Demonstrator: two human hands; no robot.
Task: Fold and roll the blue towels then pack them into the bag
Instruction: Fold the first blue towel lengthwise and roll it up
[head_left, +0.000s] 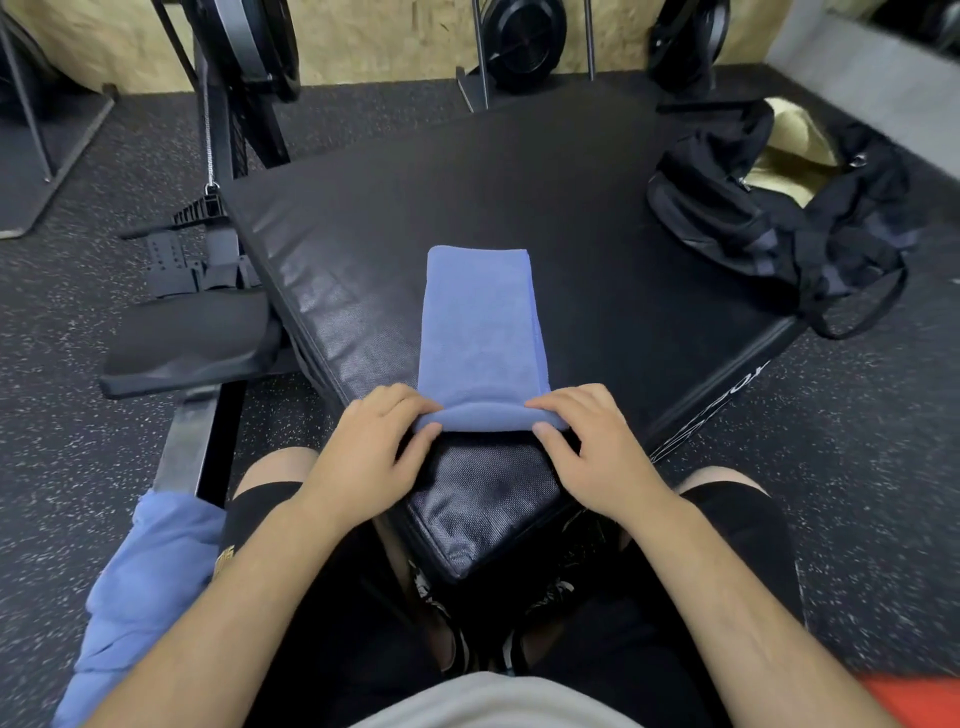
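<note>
Blue cloth is seen as a folded towel (480, 322), laid out as one long narrow strip on a black padded box (363, 234). The strip runs from about the middle of the box towards its near corner, which points at the person. The far end lies flat and square. The near end is turned over into a small, low roll, and this roll is held at both sides.

The left hand (363, 452) is set on the left end of the roll. Its fingers (395, 405) are curled over the top and the thumb is tucked beneath, so that the cloth is pinched. The right hand (592, 447) is set on the right end in the same way, fingers (566, 402) bent over the roll and thumb pressed against its near side. Nothing else is held by either hand.

A black bag (769, 218) is placed at the right corner of the box, well apart from the strip. It is unzipped, a gold lining is shown inside, and a strap is draped over the right edge of the box.

A second towel (145, 587), also blue, is left crumpled beside the person's left thigh, off the box. Speckled dark floor (78, 364) is seen all round, and weight plates (519, 41) are stood beyond the far edge.
</note>
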